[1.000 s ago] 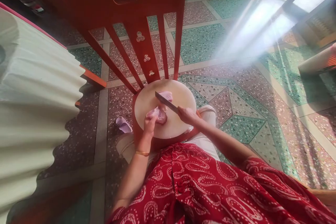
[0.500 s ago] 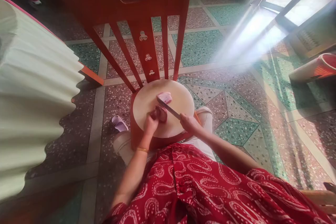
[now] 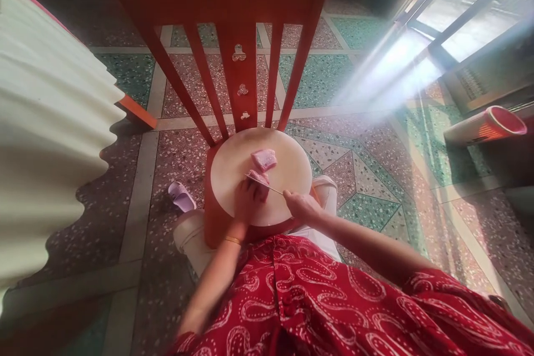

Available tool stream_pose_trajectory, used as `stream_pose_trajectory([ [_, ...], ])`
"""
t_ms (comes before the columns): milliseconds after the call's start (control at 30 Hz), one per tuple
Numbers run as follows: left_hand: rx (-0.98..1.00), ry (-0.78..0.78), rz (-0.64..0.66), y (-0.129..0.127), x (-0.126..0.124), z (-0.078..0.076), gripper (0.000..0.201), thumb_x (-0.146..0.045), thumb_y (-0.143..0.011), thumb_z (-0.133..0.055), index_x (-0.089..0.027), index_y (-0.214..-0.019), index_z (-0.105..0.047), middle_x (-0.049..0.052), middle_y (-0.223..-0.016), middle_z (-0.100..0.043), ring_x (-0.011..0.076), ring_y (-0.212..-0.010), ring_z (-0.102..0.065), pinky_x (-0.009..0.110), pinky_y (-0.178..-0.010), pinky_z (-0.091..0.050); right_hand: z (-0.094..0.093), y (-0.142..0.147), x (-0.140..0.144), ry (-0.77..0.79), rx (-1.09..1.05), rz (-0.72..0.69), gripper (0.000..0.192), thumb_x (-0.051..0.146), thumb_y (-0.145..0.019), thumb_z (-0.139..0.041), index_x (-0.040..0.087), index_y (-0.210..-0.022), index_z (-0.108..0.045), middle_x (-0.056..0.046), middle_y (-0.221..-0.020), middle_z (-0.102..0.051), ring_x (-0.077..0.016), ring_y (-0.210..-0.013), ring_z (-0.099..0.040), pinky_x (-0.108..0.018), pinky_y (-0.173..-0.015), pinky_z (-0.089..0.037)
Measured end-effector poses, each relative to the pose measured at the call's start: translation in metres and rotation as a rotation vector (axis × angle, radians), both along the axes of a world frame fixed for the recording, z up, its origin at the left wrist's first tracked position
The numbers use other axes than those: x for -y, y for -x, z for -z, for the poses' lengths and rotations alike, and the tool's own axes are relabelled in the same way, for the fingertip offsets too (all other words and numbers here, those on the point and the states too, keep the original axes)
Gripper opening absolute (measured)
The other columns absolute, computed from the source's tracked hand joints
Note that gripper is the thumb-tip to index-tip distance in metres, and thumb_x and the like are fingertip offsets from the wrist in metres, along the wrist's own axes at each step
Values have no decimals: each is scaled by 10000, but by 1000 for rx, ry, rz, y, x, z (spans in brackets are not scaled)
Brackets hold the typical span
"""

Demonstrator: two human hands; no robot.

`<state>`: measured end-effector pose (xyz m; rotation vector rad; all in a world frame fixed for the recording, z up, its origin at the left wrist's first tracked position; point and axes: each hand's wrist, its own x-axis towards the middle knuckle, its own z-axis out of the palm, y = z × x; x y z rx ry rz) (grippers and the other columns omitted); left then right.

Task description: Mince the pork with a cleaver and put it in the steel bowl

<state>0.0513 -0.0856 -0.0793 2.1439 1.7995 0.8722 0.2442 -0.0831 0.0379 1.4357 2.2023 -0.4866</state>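
Hands status: left hand (image 3: 246,200) curled, pressing meat piece (image 3: 259,179) onto round cutting board (image 3: 233,164); right hand (image 3: 301,207) fisted on knife (image 3: 263,184), blade across that piece. Second piece (image 3: 263,159) just beyond.

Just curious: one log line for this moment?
left hand: pins meat piece | right hand: knife slicing it | second piece: apart on cutting board

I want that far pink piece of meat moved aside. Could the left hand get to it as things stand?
Probably yes. The left hand rests on the near meat piece, and the far meat piece lies just beyond on the cutting board; only the knife blade crosses between.
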Motion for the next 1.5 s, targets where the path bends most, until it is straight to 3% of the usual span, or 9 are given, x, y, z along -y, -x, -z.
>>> stream_pose_trajectory([
  [100, 3, -7, 29, 2, -2, 2, 203, -202, -843, -525, -163, -1002, -644, 145, -1058, -620, 288, -1037, -527, 434, -914, -412, -4, 32, -21, -3, -70, -50, 325, 143, -942, -343, 176, -1247, -449, -126, -908, -684, -226, -800, -688, -273, -630, -474],
  [233, -41, -19, -4, 1, -3, 1, 287, -164, -857, -485, -152, -1111, -617, 145, -1064, -631, 281, -1014, -543, 431, -913, -408, -5, 69, -43, -69, -256, -96, 493, 184, -947, -358, 190, -1435, -289, -175, -1209, -615, -228, -942, -676, -285, -716, -492],
  [400, -58, -14, 14, -2, -3, -1, 208, -186, -853, -504, -161, -996, -654, 144, -1052, -630, 278, -977, -548, 414, -863, -413, -3, 18, -24, 48, -90, -22, 346, 158, -937, -350, 152, -1260, -474, -124, -858, -700, -229, -776, -698, -271, -624, -483],
  [533, -39, -45, 52, -2, -3, 0, 178, -183, -857, -499, -156, -934, -657, 135, -982, -636, 283, -1020, -538, 413, -896, -403, -1, -8, -16, 42, 39, -8, 281, 156, -926, -373, 148, -1178, -496, -123, -794, -690, -251, -758, -698, -280, -600, -483],
  [733, -52, -33, 21, 5, -7, 0, 198, -195, -839, -525, -159, -983, -656, 139, -1015, -634, 292, -1006, -530, 430, -889, -413, 7, 67, -53, 14, -173, -103, 586, 249, -943, -420, 222, -1474, -174, -146, -1069, -666, -237, -863, -694, -301, -693, -502],
  [800, -63, -15, 0, 7, -9, -2, 188, -198, -837, -523, -166, -958, -663, 133, -981, -639, 289, -979, -537, 429, -873, -419, 7, 71, -56, -7, -202, -116, 648, 240, -941, -418, 252, -1500, -91, -141, -1097, -659, -235, -868, -696, -301, -697, -501],
  [1033, 25, -41, 8, 7, -9, 1, 191, -200, -850, -500, -171, -921, -675, 142, -1095, -633, 276, -1049, -540, 429, -901, -424, 6, 1, -31, 10, -20, -63, 315, 96, -912, -358, 117, -1206, -469, -130, -824, -691, -237, -764, -698, -287, -636, -491],
  [1333, -14, -57, 36, 8, -9, -5, 215, -176, -818, -521, -160, -981, -660, 126, -1037, -648, 269, -994, -556, 419, -906, -427, 14, 92, -78, 34, -205, -136, 355, 226, -931, -447, 147, -1274, -402, -133, -959, -692, -214, -827, -692, -266, -657, -499],
  [1500, -2, -77, -4, 9, -8, -2, 169, -206, -842, -513, -164, -904, -665, 128, -1028, -650, 265, -990, -552, 410, -897, -437, 12, 52, -60, -1, -187, -114, 350, 187, -930, -433, 155, -1278, -417, -113, -949, -691, -193, -837, -679, -236, -643, -473],
])
